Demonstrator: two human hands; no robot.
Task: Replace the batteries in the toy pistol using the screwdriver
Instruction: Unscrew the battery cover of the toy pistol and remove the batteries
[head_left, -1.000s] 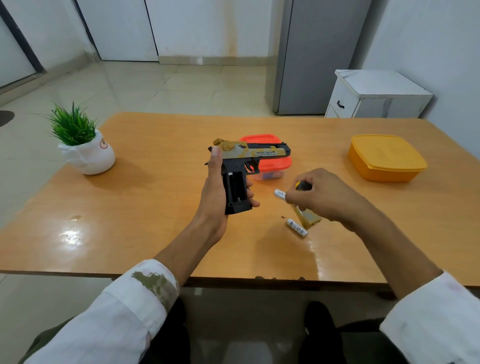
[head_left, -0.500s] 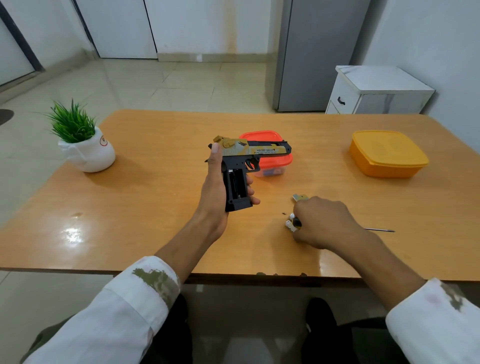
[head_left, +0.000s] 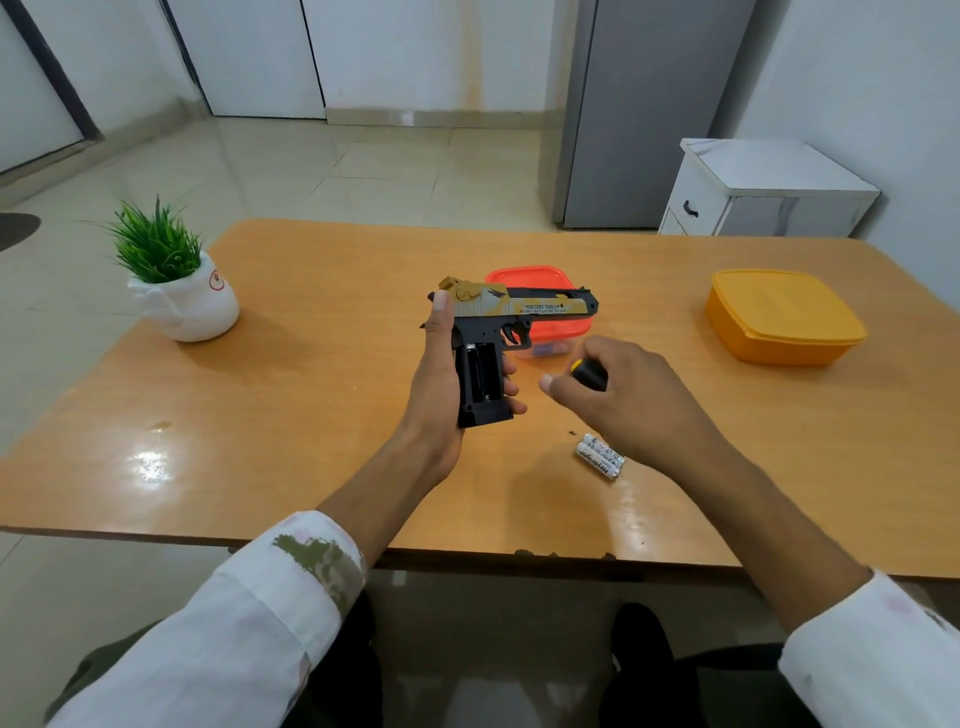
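Observation:
My left hand (head_left: 441, 384) grips the toy pistol (head_left: 511, 322) by its black grip, held above the table with the gold slide pointing right. The battery compartment (head_left: 480, 375) in the grip faces me, uncovered and dark inside. My right hand (head_left: 623, 400) hovers just right of the pistol, closed around the screwdriver, of which only the black and yellow handle end (head_left: 589, 373) shows. Two white batteries (head_left: 600, 456) lie side by side on the wooden table (head_left: 311, 415) below my right wrist. A tiny dark speck, perhaps a screw (head_left: 571, 433), lies left of them.
A red-lidded clear box (head_left: 535, 278) stands behind the pistol. An orange lidded container (head_left: 782, 317) sits at the right of the table, a potted plant (head_left: 174, 275) at the left. A white cabinet (head_left: 769, 192) stands beyond the far right corner.
My right hand set a battery down beside the other one, then rose from the table toward the pistol with the screwdriver in it. The left hand kept the pistol still.

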